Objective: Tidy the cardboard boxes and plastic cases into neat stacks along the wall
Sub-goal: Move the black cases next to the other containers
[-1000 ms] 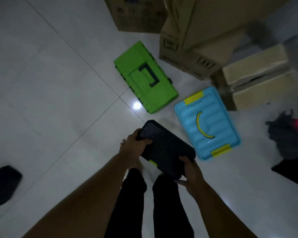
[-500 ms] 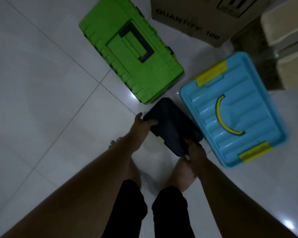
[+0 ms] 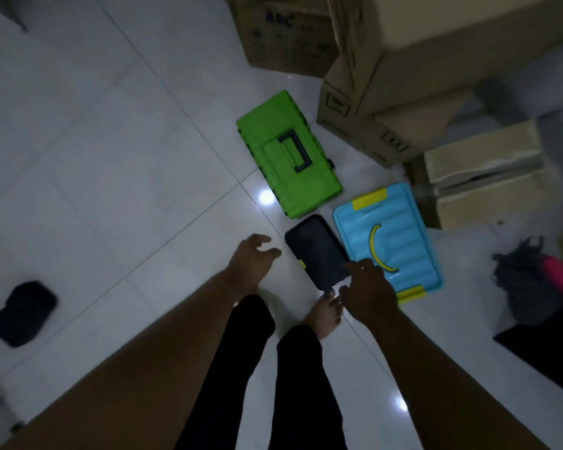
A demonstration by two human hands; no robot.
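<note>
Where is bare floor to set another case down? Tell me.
Bare tiles spread left of the green case and left hand, as far as the dark bundle. Crowded on the right: black case, blue case and cardboard boxes sit close together.

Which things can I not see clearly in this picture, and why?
Head view:
Right hand: holding the black case or not, unclear; it covers the near corner.
Print on the rear cardboard box: blurred, dim.
Dark object at far left: too dark to identify.
</note>
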